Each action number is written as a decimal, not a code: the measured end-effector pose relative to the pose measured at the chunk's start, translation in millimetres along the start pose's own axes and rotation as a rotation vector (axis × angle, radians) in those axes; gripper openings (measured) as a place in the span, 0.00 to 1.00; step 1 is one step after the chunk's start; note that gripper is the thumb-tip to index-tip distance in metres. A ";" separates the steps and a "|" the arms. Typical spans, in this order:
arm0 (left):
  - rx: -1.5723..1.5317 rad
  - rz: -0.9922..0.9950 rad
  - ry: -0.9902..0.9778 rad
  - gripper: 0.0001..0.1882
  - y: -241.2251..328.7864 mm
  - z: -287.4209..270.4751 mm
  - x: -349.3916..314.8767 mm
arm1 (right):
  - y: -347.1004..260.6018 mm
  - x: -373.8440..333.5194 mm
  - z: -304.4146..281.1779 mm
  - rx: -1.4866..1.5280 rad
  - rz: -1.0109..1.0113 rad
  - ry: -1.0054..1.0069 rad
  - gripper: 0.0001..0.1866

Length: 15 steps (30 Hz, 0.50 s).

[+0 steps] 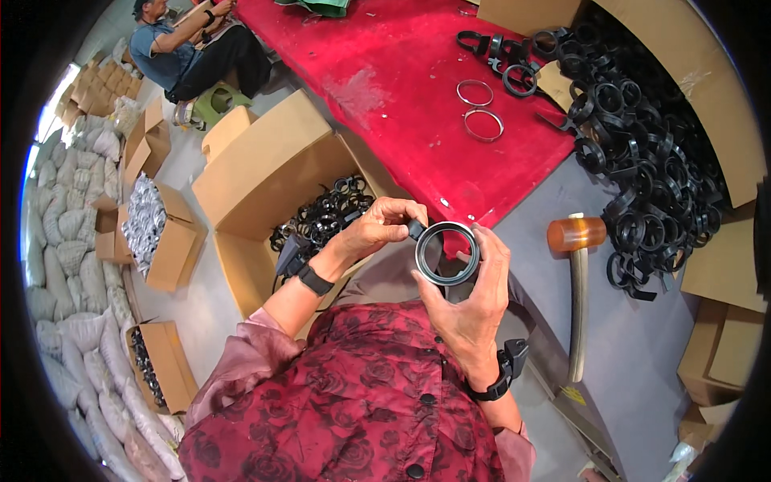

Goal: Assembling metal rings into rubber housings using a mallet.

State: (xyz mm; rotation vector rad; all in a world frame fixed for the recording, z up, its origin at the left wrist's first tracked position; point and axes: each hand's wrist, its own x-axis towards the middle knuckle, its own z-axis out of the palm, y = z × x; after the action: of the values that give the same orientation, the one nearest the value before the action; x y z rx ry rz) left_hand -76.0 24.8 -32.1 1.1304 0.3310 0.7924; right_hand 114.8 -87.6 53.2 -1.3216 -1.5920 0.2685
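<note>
A black ring [446,281] with a silvery inner rim and a small tab is held up in front of my body, its opening facing me. My left hand [374,231] pinches the tab at the ring's left side between thumb and fingers. Around the right side, the thumb and fingers of my right hand [475,301] grip the edge. On the red cloth beyond lie two thin metal hoops, a farther hoop [475,93] and a nearer hoop [483,125].
Black rings [642,161] lie heaped at the right. A mallet [577,234] with an amber head rests on the grey tabletop. Below the red cloth [353,64], a cardboard box [265,161] holds more black parts. A person [173,56] sits far left, near stacked sacks [72,233].
</note>
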 end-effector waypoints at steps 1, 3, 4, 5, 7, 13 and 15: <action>0.011 0.013 -0.001 0.22 -1.8 -1.7 -0.1 | 0.4 -0.4 0.6 0.015 0.015 -0.003 0.45; 0.022 0.026 0.001 0.23 -1.5 -1.9 1.2 | 2.8 -1.9 1.1 0.030 0.030 -0.008 0.44; 0.031 0.012 -0.003 0.23 0.2 -1.4 2.0 | 4.8 -2.9 1.4 0.028 0.042 -0.007 0.44; 0.041 -0.001 -0.007 0.23 1.5 -0.6 2.4 | 6.3 -4.1 1.5 0.026 0.053 -0.005 0.44; 0.047 -0.004 0.002 0.23 0.7 -0.1 3.2 | 8.6 -6.1 2.0 0.040 0.072 -0.007 0.44; 0.067 -0.032 0.028 0.23 2.7 -0.2 1.9 | 12.6 -8.5 4.8 0.124 0.144 -0.013 0.44; 0.075 -0.044 0.028 0.23 5.9 1.0 2.1 | 17.7 -11.8 6.7 0.124 0.140 -0.014 0.45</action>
State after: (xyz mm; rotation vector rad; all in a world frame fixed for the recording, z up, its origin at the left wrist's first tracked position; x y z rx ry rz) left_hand -76.3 26.8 -26.1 1.1795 0.4109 0.7632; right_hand 119.0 -88.1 31.3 -1.3386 -1.4719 0.4564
